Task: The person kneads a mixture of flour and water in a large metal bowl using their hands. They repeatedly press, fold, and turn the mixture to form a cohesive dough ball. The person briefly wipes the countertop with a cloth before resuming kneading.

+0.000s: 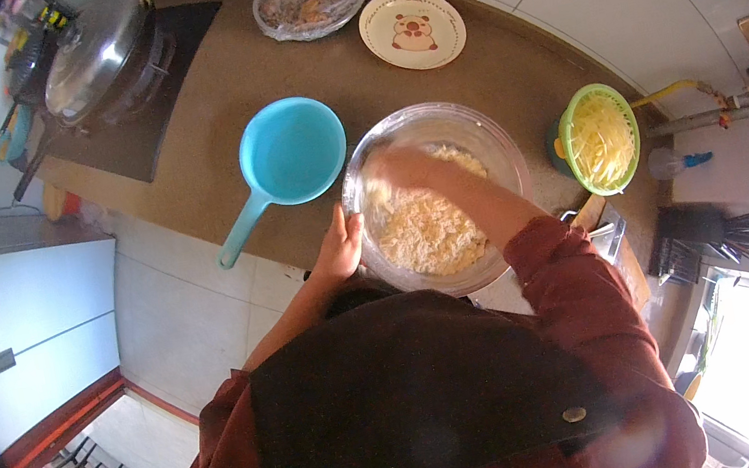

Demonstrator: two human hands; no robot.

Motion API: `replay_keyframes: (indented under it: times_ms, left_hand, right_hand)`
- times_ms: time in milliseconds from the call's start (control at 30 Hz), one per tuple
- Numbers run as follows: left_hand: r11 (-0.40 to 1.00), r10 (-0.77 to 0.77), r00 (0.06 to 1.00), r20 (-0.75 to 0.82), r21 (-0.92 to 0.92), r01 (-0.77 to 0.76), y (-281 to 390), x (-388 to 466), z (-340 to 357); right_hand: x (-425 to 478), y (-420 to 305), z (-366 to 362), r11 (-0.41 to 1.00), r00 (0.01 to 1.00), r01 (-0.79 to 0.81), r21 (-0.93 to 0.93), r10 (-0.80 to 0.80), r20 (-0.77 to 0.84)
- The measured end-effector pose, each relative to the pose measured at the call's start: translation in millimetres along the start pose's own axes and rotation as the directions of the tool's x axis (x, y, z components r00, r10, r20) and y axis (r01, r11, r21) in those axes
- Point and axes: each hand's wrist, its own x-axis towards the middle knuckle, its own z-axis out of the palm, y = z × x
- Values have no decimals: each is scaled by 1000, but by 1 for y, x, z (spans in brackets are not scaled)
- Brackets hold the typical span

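A large clear bowl (517,171) stands before me at the front of the counter. Crumbly, pale floury dough (435,233) lies in it, with some stuck along the inner wall. My left hand (340,247) grips the bowl's left side, thumb at the rim. Inside the bowl, my right hand (400,170) is at the far left part of the dough. It is blurred, so its fingers and anything in them cannot be made out. Just left of the bowl sits a light-blue plastic dipper (291,146), its handle pointing toward the counter's front edge.
Behind the bowl are a bear-print plate (412,31) and a film-covered dish of food (310,0). A green basket of pale shreds (601,143) stands at right, near a cutting board (634,273) and a knife (611,233). A lidded wok (97,57) occupies the stove at left.
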Motion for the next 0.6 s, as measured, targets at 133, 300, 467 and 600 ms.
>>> replay_keyframes:
  times_ms: [133,300,467,600]
  left_hand:
    - [998,-40,999,3,-42,40,18,-5,-6]
    - [994,-74,997,5,-84,74,1,-1,4]
    - [989,-147,988,-55,15,148,26,-1,4]
    - [989,-112,993,-43,94,115,-5,0,5]
  right_hand:
    - [-25,60,29,862,787,-299,410,465,-404]
    - [-69,-2,101,887,862,-454,-81,414,-292]
    - [-55,-70,64,877,833,-351,328,452,-318]
    - [-13,-36,57,877,842,-208,434,386,-377]
